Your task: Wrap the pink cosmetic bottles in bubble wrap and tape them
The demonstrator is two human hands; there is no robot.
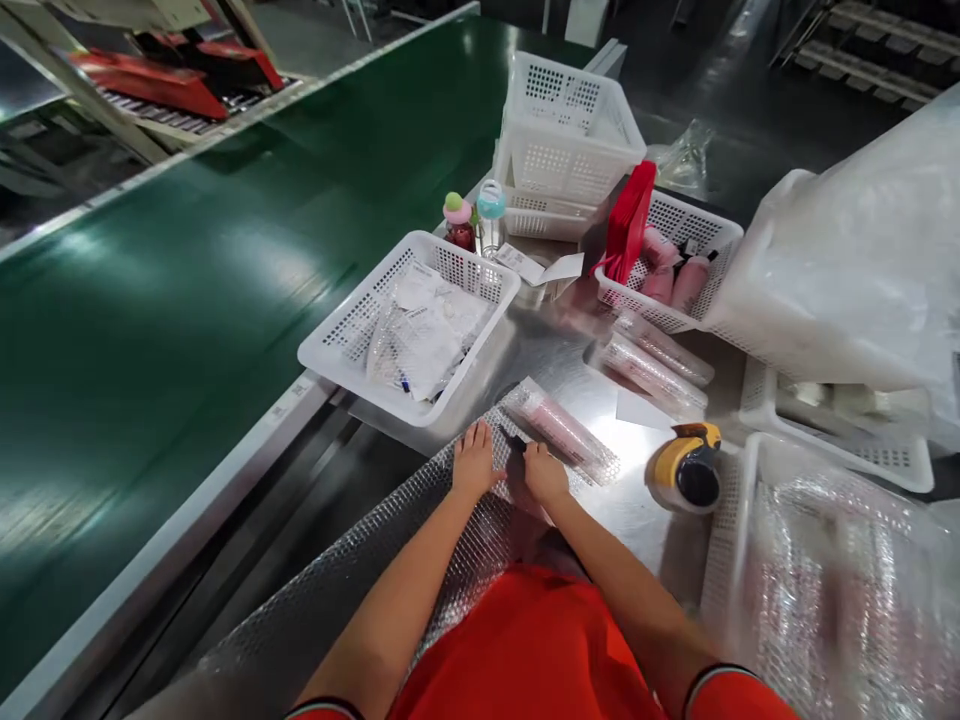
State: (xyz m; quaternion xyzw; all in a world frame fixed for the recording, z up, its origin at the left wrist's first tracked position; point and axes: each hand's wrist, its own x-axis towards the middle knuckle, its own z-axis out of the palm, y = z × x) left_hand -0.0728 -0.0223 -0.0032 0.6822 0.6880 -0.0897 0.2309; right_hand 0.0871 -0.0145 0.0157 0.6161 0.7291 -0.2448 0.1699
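My left hand (pixel 475 462) lies flat with its fingers stretched out on a long sheet of bubble wrap (pixel 420 510), which runs down toward my lap. Close beside it, my right hand (pixel 545 472) is closed around a black-ended item (pixel 514 439). The hand hides most of that item, so its kind is not clear. Just beyond my right hand rests a pink bottle (pixel 566 432) rolled in bubble wrap. Two more wrapped rolls (pixel 652 365) lie farther right on the metal table (pixel 495 350).
A white basket (pixel 315 352) holds white papers and clear bags. An orange tape dispenser (pixel 686 468) stands right, near a basket (pixel 739 560) of wrapped bottles. Pink bottles (pixel 688 283) and a red object (pixel 628 222) sit behind. A green conveyor belt (pixel 225 260) runs left; stacked baskets (pixel 574 150) stand ahead.
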